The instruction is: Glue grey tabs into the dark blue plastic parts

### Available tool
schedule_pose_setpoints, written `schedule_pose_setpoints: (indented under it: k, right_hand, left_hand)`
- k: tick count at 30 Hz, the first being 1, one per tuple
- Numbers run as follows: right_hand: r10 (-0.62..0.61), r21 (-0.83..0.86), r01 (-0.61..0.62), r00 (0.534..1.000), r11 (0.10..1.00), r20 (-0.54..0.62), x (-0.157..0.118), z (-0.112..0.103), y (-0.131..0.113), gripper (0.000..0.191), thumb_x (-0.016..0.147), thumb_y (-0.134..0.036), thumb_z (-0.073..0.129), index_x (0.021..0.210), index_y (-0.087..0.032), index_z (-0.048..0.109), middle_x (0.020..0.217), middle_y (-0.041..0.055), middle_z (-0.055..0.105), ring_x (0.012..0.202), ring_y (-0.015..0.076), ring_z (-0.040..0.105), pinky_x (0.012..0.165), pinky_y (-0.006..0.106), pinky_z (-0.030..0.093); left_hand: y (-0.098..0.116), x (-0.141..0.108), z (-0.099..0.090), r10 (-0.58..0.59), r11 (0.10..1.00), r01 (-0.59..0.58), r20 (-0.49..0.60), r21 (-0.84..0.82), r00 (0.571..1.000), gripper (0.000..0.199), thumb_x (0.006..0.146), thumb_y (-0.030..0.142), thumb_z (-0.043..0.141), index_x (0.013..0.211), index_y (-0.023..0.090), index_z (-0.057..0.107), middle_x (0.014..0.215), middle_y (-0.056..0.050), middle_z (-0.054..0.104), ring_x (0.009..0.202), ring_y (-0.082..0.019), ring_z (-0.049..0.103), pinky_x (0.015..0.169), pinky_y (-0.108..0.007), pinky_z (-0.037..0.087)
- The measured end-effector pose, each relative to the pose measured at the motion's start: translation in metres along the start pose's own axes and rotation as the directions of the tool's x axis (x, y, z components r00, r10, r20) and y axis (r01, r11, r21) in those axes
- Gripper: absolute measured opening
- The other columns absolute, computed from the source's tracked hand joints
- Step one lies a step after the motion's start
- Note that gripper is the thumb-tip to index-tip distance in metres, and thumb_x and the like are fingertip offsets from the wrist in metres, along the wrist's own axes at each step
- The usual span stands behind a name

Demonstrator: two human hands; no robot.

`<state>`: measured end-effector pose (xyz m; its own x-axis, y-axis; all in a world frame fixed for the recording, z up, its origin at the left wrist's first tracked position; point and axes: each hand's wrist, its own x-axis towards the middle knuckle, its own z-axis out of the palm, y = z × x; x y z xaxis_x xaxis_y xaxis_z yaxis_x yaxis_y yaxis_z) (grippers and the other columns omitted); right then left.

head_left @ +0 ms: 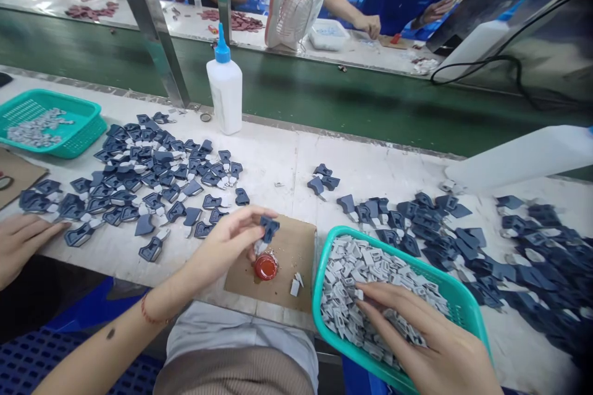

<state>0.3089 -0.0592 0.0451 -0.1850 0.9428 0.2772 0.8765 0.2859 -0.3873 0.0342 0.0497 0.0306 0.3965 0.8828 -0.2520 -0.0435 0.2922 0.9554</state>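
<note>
Between the thumb and fingers of my left hand is a dark blue plastic part with a light grey end. It hangs just above a small red pot, which stands on a piece of brown cardboard. My right hand reaches into a green basket full of small grey plastic pieces. Its thumb and index finger close on one small grey piece. A few loose grey bits lie on the cardboard beside the pot.
Dark blue parts spread over the bench at left, with more at right. A white bottle with a blue nozzle stands at the back. A neighbour's hand touches the left pile. Across a green strip, other people work near a fan.
</note>
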Motion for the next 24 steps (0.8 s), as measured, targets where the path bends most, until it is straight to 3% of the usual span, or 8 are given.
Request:
schedule_pose_setpoints:
  k: [5,9,13,18,24]
  right_hand:
    - [0.017,0.033,-0.016,1.0,0.999,-0.015,0.013,0.009,-0.02,0.014,0.095,-0.025,0.056,0.105,-0.028,0.065,0.099,0.0008,0.072,0.091,0.017,0.07,0.08,0.026,0.057]
    - [-0.015,0.046,0.015,1.0,0.999,0.009,0.024,0.014,-0.023,0.014,0.095,-0.021,0.053,0.1,-0.026,0.065,0.096,0.0009,0.072,0.089,0.0166,0.069,0.076,0.026,0.056]
    - [0.052,0.011,-0.052,0.998,0.999,0.018,0.019,0.009,-0.016,0.016,0.095,-0.026,0.054,0.107,-0.029,0.065,0.104,0.0026,0.069,0.098,0.0199,0.066,0.079,0.031,0.055]
    - [0.026,0.063,-0.036,0.988,0.997,0.152,0.014,0.01,-0.019,0.021,0.094,-0.031,0.057,0.114,-0.03,0.063,0.11,0.0042,0.068,0.104,0.0223,0.064,0.078,0.033,0.056]
    - [0.052,0.163,-0.08,0.984,0.983,0.172,0.017,0.019,-0.023,0.01,0.094,-0.027,0.057,0.098,-0.027,0.065,0.104,0.0058,0.069,0.101,0.0233,0.065,0.082,0.036,0.055]
  left_hand:
    - [-0.023,-0.022,-0.005,0.02,1.0,-0.019,-0.069,0.016,0.997,0.025,0.09,0.026,0.055,0.112,0.022,0.065,0.101,-0.004,0.065,0.071,-0.012,0.056,0.063,-0.021,0.048]
    - [-0.023,-0.021,-0.012,0.091,0.99,-0.075,-0.134,0.117,0.987,0.024,0.089,0.023,0.054,0.111,0.02,0.064,0.094,-0.004,0.066,0.081,-0.014,0.06,0.074,-0.023,0.048]
    - [-0.023,-0.018,-0.02,0.136,0.977,-0.092,-0.229,0.191,0.964,0.026,0.09,0.023,0.052,0.113,0.019,0.063,0.092,-0.004,0.066,0.079,-0.014,0.06,0.073,-0.024,0.049]
    - [-0.023,-0.02,-0.022,0.19,0.971,-0.137,-0.278,0.197,0.942,0.025,0.09,0.021,0.053,0.112,0.021,0.064,0.102,-0.004,0.068,0.082,-0.014,0.061,0.075,-0.023,0.05]
    - [-0.021,-0.031,-0.016,0.147,0.985,-0.109,-0.321,0.132,0.936,0.021,0.09,0.025,0.057,0.109,0.022,0.066,0.096,-0.003,0.07,0.086,-0.016,0.063,0.08,-0.024,0.05]
